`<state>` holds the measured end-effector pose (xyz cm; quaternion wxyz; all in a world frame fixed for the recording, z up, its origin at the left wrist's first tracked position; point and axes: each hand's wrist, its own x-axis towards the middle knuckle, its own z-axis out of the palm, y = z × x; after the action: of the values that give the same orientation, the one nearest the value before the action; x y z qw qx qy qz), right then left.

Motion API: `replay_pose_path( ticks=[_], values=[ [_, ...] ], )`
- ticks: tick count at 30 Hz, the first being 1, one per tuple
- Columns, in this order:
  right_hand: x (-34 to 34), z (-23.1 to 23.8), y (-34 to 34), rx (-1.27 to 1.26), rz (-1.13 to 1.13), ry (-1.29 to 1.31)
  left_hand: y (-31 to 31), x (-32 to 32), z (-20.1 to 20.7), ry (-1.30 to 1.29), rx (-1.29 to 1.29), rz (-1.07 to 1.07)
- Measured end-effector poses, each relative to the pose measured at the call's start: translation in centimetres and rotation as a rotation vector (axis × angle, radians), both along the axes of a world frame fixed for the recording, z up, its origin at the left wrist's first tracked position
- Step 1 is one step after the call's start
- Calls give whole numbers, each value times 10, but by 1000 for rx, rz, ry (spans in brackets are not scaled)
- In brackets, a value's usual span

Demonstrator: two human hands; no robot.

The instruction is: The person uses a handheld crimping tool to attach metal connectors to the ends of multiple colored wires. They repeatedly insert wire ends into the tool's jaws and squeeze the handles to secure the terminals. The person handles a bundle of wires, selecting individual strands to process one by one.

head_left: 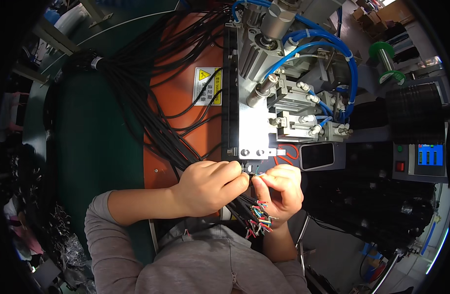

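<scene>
Hands at work near the middle of a green-topped bench [95, 142]: left hand [212, 186] w/ fingers closed together, pinching a thin wire end [254, 171] right at the near edge of a metal press plate [254, 132]. Right hand [280, 191] touches it fingertip to fingertip, fist clamped round a bundle of black cables [242, 206] whose stripped ends, red, green, yellow & white [260, 220], fan out below the knuckles. Rest of the cable bundle [141, 83] sweeps far-left across an orange panel [178, 93], partly hiding a yellow-triangle warning label [205, 85]. Behind the plate, far & right: pneumatic cylinders [269, 34] fed by blue air hoses [333, 49]. Right of the hands lie a dark phone [317, 156] & a control box w/ red button and small blue screen [421, 161]; green wire spool [387, 61] sits far right. Grey sleeves [107, 235] fill the near edge. Wire tip itself too small to make out.
</scene>
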<state>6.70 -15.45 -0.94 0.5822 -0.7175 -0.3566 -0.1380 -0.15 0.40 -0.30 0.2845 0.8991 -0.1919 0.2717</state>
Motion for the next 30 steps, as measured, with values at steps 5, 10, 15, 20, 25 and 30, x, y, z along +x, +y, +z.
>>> replay_pose_path(
  ticks=[5,10,15,20,25,30],
  values=[
    [17,18,-18,-294,209,145,-1,-2,2,68,123,16],
    [23,-3,-35,-144,402,808,-8,-1,-2,1,136,53],
    [19,-20,-32,-255,201,546,-11,-1,-11,-8,258,57],
    [18,-19,-18,-409,75,211,-13,0,-11,53,325,94],
    [10,-18,-14,-463,53,138,-16,-2,-10,83,365,149],
    [11,-29,-11,-333,8,117,-17,-1,-10,77,372,161]
  ],
)
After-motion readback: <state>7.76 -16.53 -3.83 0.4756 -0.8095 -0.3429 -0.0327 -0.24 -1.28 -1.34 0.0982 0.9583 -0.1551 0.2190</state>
